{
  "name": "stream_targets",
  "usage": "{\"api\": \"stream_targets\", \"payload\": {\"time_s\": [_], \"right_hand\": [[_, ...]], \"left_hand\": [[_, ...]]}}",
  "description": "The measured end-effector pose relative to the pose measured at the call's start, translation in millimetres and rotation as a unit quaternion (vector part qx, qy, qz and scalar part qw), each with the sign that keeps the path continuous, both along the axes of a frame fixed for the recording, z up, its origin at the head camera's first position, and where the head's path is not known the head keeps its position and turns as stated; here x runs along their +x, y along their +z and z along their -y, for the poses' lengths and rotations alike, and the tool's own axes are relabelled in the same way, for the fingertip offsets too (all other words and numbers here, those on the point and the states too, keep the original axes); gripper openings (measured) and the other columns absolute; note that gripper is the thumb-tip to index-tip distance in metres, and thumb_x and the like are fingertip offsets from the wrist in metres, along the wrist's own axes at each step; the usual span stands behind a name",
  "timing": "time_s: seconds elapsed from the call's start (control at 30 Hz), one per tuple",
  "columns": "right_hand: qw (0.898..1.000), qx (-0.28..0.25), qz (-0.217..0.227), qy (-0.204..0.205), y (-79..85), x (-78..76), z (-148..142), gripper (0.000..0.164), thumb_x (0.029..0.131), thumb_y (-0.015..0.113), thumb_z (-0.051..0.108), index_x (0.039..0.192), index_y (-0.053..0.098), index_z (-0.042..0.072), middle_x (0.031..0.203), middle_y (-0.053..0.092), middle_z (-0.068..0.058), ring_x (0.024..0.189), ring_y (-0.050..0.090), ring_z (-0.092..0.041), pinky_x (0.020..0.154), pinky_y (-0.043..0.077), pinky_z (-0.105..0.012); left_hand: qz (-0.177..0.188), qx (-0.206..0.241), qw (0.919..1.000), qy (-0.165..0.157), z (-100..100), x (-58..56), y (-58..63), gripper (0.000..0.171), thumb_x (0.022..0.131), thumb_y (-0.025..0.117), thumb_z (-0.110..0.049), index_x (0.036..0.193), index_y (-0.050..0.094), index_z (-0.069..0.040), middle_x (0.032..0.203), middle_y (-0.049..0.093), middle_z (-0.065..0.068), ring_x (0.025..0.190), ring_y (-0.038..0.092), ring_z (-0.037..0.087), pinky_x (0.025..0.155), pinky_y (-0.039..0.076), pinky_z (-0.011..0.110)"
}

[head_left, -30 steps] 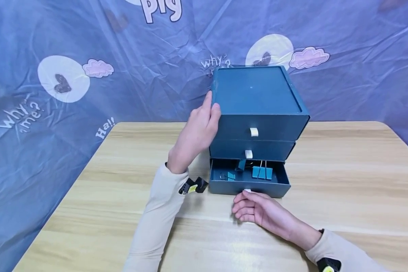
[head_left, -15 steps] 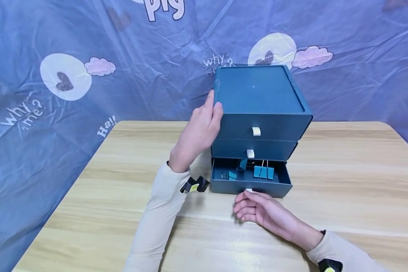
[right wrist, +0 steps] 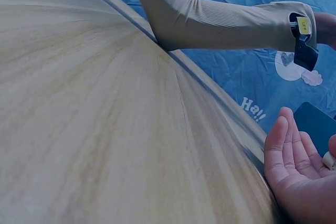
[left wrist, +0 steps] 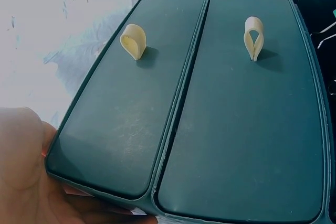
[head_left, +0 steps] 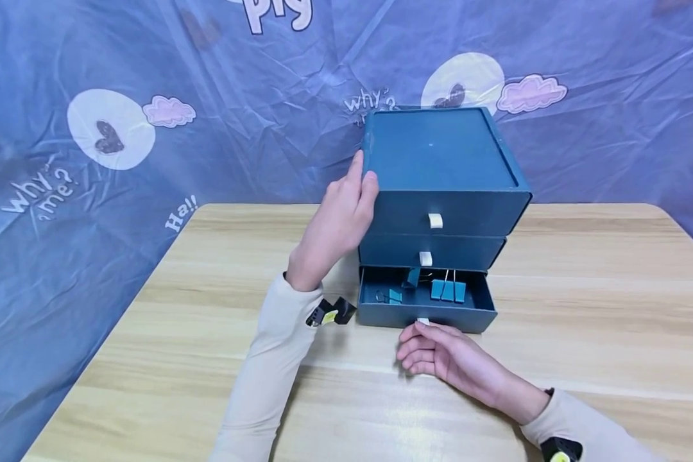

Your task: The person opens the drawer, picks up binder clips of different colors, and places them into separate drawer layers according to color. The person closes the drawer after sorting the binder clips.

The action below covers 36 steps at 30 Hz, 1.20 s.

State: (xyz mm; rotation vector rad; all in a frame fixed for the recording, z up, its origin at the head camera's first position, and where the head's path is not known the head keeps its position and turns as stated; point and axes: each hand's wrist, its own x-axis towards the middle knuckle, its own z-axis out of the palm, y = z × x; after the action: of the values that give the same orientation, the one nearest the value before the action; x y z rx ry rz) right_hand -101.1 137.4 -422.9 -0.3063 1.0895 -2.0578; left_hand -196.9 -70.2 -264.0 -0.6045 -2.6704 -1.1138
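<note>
A dark teal drawer cabinet stands on the table, its two upper drawers closed. The bottom drawer is pulled out and has teal binder clips in it. My left hand rests against the cabinet's left side near the top, fingers extended, thumb at the front corner. In the left wrist view, cream loop tabs stick out of the upper drawer fronts. My right hand is at the bottom drawer's front, pinching its white pull tab between thumb and index finger; the other fingers are loosely bent.
The cabinet stands on a light wood table. Behind it hangs a blue printed cloth. A black wrist camera on the left sleeve sits close to the open drawer's left corner.
</note>
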Motion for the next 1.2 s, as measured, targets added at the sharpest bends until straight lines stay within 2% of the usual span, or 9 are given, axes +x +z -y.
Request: {"api": "stream_targets", "payload": {"time_s": [0.17,0.33,0.87,1.03,1.2], "right_hand": [[1.0,0.004,-0.004,-0.003,0.0,0.5,0.1,0.036,0.107,0.033,0.025,0.116,0.058,0.001,0.106,0.068,-0.009,0.098,0.065,-0.019,0.09,0.052,-0.031],[1.0,0.011,-0.007,-0.006,-0.5,1.2,0.0,0.036,0.107,0.033,0.026,0.116,0.057,0.001,0.106,0.068,-0.009,0.098,0.065,-0.019,0.09,0.052,-0.031],[1.0,0.006,-0.023,-0.009,-2.5,1.9,1.3,0.035,0.107,0.033,0.024,0.116,0.057,0.0,0.105,0.068,-0.01,0.097,0.065,-0.02,0.089,0.052,-0.031],[1.0,0.003,-0.026,-0.009,-2.7,2.1,1.2,0.036,0.107,0.032,0.024,0.117,0.056,-0.001,0.106,0.068,-0.01,0.097,0.065,-0.02,0.089,0.052,-0.031],[1.0,0.004,-0.026,-0.011,-2.9,2.4,1.4,0.036,0.107,0.033,0.024,0.117,0.056,-0.002,0.105,0.068,-0.01,0.097,0.065,-0.02,0.089,0.053,-0.031]], "left_hand": [[-0.006,0.001,1.0,-0.002,0.1,0.3,-0.4,0.059,0.106,0.026,-0.033,0.154,0.014,0.0,0.149,0.04,0.013,0.137,0.037,0.016,0.112,0.031,0.031],[-0.002,0.0,1.0,-0.002,-0.6,0.0,-0.9,0.059,0.106,0.026,-0.033,0.154,0.013,-0.001,0.154,0.034,0.01,0.138,0.036,0.016,0.112,0.03,0.031],[-0.009,-0.007,0.9999,0.005,-0.3,-0.4,-1.5,0.059,0.106,0.025,-0.035,0.154,0.014,-0.001,0.152,0.037,0.012,0.137,0.038,0.017,0.112,0.031,0.031],[-0.012,-0.004,0.9999,0.002,-0.2,0.0,-1.8,0.059,0.106,0.025,-0.034,0.154,0.014,0.0,0.149,0.041,0.014,0.136,0.039,0.017,0.112,0.031,0.031],[-0.011,-0.006,0.9999,0.002,-0.3,-0.5,-2.2,0.059,0.106,0.024,-0.034,0.154,0.013,-0.001,0.134,0.054,0.016,0.136,0.04,0.017,0.111,0.031,0.031]]}}
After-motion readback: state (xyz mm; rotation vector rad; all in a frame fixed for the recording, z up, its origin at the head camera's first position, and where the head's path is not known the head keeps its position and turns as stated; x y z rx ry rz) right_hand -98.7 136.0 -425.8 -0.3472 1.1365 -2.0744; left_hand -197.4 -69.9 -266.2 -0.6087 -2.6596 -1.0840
